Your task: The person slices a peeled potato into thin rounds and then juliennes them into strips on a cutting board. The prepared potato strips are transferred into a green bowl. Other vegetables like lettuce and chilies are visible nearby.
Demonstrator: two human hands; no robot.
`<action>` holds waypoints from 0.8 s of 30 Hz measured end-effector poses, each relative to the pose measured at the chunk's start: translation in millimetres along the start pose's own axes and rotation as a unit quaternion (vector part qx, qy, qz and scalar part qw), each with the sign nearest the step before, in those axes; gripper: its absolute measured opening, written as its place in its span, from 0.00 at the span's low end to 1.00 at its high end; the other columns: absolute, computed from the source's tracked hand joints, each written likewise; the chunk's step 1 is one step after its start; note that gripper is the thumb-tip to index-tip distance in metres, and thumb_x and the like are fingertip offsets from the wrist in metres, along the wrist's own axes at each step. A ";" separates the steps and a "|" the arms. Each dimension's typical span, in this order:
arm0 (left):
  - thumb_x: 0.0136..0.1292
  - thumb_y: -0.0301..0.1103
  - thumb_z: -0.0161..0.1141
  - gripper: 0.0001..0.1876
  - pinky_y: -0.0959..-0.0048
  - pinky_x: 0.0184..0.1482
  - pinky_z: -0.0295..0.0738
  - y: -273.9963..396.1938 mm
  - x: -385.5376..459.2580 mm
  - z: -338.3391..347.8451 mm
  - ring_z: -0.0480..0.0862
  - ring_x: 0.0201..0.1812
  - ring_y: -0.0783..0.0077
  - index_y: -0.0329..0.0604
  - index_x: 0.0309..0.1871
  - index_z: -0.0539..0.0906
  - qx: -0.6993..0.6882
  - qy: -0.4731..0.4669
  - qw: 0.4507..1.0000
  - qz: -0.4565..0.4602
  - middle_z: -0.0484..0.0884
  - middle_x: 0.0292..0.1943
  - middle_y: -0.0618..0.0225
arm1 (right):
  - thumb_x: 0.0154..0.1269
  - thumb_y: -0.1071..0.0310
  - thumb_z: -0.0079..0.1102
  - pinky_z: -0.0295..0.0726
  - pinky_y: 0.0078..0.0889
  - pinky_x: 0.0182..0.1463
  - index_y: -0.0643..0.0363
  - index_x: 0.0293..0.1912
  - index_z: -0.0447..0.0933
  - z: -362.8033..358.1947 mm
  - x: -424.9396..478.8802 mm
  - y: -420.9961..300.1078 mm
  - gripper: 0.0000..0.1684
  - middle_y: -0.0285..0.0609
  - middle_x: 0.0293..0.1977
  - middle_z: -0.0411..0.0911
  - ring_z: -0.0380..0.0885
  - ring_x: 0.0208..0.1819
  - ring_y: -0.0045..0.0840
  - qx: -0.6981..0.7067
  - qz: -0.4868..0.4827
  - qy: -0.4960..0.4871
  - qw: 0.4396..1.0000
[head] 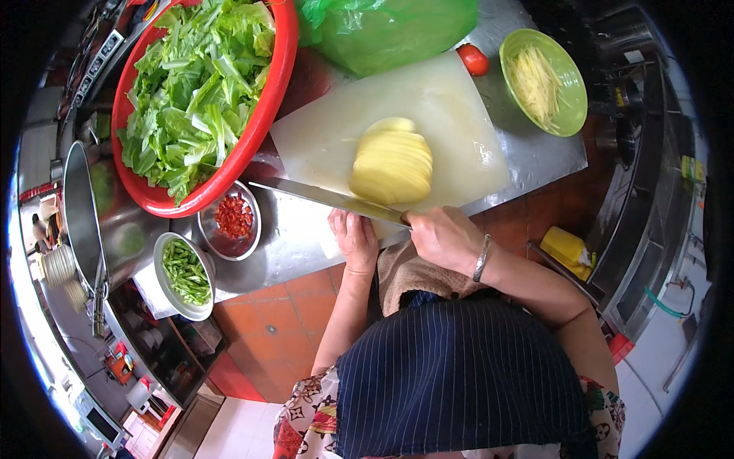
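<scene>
A fanned stack of thin pale-yellow slices, probably potato, lies on a white plastic cutting board. My right hand, with a bracelet at the wrist, grips the handle of a kitchen knife. The long blade points left across the board's near edge, just below the slices. My left hand is at that near edge, its curled fingertips close under the blade; whether it holds anything is hidden. Beyond the board's right side stands a green bowl of pale-yellow shreds. A tomato sits by the board's far right corner.
A large red basin of cut leafy greens stands left of the board. Nearer are a metal bowl of chopped red chili and a white bowl of cut green pieces. A green plastic bag lies beyond the board.
</scene>
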State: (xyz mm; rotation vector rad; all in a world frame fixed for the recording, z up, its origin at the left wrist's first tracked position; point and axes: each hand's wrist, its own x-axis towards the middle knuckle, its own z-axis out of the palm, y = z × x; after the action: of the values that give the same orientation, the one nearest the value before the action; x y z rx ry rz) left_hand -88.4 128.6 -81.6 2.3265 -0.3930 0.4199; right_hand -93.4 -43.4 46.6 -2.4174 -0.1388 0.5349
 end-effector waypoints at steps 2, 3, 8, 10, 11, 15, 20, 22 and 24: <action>0.51 0.19 0.58 0.14 0.57 0.53 0.66 -0.3 2.2 -0.8 0.73 0.47 0.51 0.38 0.43 0.76 0.005 0.007 1.000 0.013 0.75 0.43 0.55 | 0.53 0.73 0.52 0.77 0.46 0.31 0.67 0.33 0.77 -5.4 -2.8 -0.2 0.08 0.59 0.21 0.75 0.78 0.25 0.49 0.004 -0.013 0.005 1.000; 0.51 0.19 0.59 0.13 0.58 0.52 0.67 -0.1 1.5 -0.9 0.74 0.47 0.51 0.38 0.42 0.76 0.007 0.007 1.000 0.018 0.75 0.42 0.56 | 0.54 0.72 0.52 0.76 0.46 0.31 0.66 0.34 0.77 -6.2 -6.2 0.2 0.09 0.58 0.21 0.75 0.77 0.25 0.49 0.007 -0.020 0.015 1.000; 0.50 0.18 0.61 0.12 0.62 0.50 0.68 4.3 5.6 0.3 0.74 0.45 0.55 0.41 0.38 0.75 -0.010 0.028 0.999 0.013 0.76 0.40 0.61 | 0.58 0.69 0.53 0.75 0.48 0.31 0.65 0.33 0.75 -26.2 -23.2 -7.6 0.09 0.57 0.21 0.75 0.76 0.26 0.50 0.028 0.029 -0.006 0.999; 0.51 0.18 0.61 0.12 0.62 0.50 0.68 7.0 7.3 0.1 0.75 0.44 0.56 0.41 0.38 0.75 -0.010 0.033 0.999 0.014 0.76 0.39 0.62 | 0.58 0.68 0.53 0.75 0.48 0.31 0.66 0.31 0.74 -31.3 -27.1 -7.9 0.09 0.58 0.21 0.74 0.76 0.26 0.51 0.034 0.040 -0.012 0.999; 0.51 0.18 0.61 0.12 0.62 0.50 0.68 8.1 8.0 0.2 0.75 0.44 0.56 0.41 0.38 0.75 -0.008 0.035 0.999 0.015 0.76 0.39 0.62 | 0.58 0.68 0.53 0.75 0.48 0.31 0.66 0.30 0.74 -34.4 -28.2 -8.6 0.10 0.58 0.21 0.74 0.76 0.26 0.51 0.025 0.044 -0.024 0.998; 0.51 0.18 0.62 0.12 0.62 0.49 0.68 7.1 6.9 0.3 0.75 0.44 0.57 0.42 0.38 0.75 -0.001 0.034 0.999 0.013 0.76 0.39 0.62 | 0.59 0.67 0.53 0.75 0.48 0.31 0.67 0.26 0.73 -39.5 -28.8 -9.8 0.12 0.59 0.19 0.73 0.75 0.25 0.52 0.014 0.054 -0.043 0.998; 0.51 0.19 0.62 0.12 0.62 0.49 0.68 6.0 7.2 0.3 0.75 0.44 0.57 0.41 0.38 0.75 -0.003 0.031 0.999 0.012 0.76 0.39 0.62 | 0.55 0.72 0.51 0.78 0.43 0.30 0.69 0.25 0.75 -40.1 -25.6 -8.7 0.09 0.60 0.19 0.75 0.79 0.24 0.47 -0.005 0.025 -0.034 0.999; 0.52 0.19 0.62 0.11 0.62 0.49 0.68 6.2 7.6 -0.2 0.75 0.44 0.56 0.41 0.38 0.75 -0.005 0.028 1.000 0.010 0.76 0.39 0.62 | 0.55 0.73 0.51 0.78 0.44 0.31 0.69 0.25 0.75 -40.9 -23.8 -8.5 0.09 0.60 0.19 0.75 0.79 0.24 0.48 -0.011 0.025 -0.038 0.999; 0.52 0.20 0.62 0.11 0.62 0.50 0.68 6.4 8.3 -0.9 0.75 0.44 0.56 0.41 0.38 0.75 -0.009 0.023 1.000 0.010 0.76 0.39 0.61 | 0.57 0.71 0.52 0.76 0.45 0.32 0.67 0.26 0.74 -36.3 -20.9 -5.3 0.09 0.59 0.20 0.74 0.77 0.25 0.49 0.011 0.022 -0.041 0.999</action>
State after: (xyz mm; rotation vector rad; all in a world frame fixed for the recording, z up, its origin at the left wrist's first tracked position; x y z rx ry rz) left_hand -83.6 123.6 -73.8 2.2927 -0.3956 0.4766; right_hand -97.3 -65.1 82.6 -2.3835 -0.1137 0.6535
